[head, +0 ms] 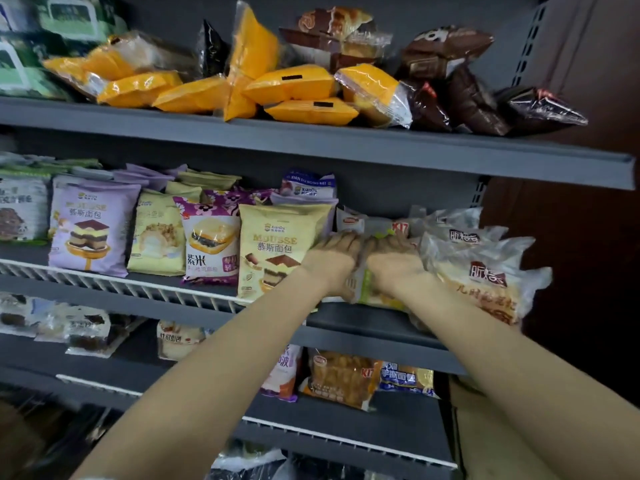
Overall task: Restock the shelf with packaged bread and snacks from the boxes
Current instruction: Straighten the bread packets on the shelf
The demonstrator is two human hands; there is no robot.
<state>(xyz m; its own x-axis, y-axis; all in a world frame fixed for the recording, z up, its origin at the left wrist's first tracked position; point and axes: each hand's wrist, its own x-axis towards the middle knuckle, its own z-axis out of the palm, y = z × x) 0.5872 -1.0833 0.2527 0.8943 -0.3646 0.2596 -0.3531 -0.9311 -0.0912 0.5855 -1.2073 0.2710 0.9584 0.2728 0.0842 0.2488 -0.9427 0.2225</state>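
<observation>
Both my hands reach onto the middle shelf (363, 323) of a grey rack. My left hand (332, 259) and my right hand (394, 261) press side by side on a clear-wrapped bread pack with green print (367, 292), fingers curled over its top. The pack lies at the shelf's front edge between a yellow mousse bread bag (277, 251) on the left and clear bags with red labels (485, 275) on the right. My hands hide most of the pack.
The top shelf holds orange packs (291, 83) and brown packs (467, 102). Purple and cream bags (93, 226) stand behind a white wire rail (121, 282). Lower shelves carry more bread (343, 379). A cardboard box edge (464, 410) shows at the lower right.
</observation>
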